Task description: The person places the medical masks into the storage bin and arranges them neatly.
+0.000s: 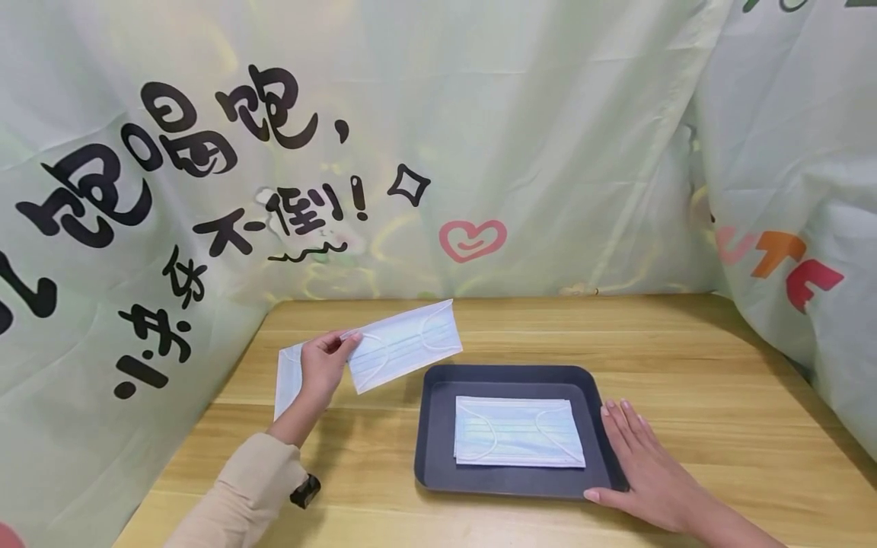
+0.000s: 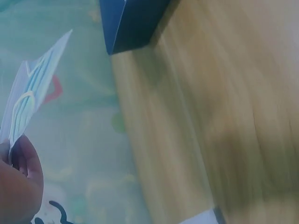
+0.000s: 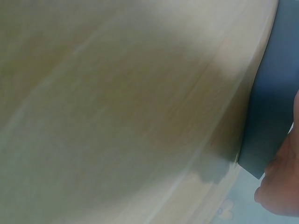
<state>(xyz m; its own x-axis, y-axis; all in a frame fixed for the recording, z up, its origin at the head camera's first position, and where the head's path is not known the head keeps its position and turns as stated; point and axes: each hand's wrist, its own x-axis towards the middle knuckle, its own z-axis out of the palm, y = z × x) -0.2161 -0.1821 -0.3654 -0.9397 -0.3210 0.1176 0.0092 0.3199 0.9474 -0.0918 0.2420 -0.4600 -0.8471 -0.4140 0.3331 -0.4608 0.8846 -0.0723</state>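
My left hand [image 1: 322,369] pinches a pale blue pleated face mask [image 1: 404,346] by its left end, between thumb and fingers. Held above the table, the mask tilts up to the right, its white ear loops showing; the left wrist view has the same mask [image 2: 35,91] nearly edge-on. Below and right lies a dark grey tray [image 1: 507,483], with more face masks [image 1: 517,432] stacked flat inside. My right hand [image 1: 651,476] rests against the tray's right side, fingers straight and thumb at the near corner. Partly hidden behind my left hand is another white-blue mask [image 1: 288,377].
The wooden table [image 1: 719,411] runs back to a pale printed curtain [image 1: 548,152] with black lettering and a pink heart. More curtain [image 1: 788,152] hangs along the right. A small black device [image 1: 305,491] sits at my left sleeve [image 1: 250,483].
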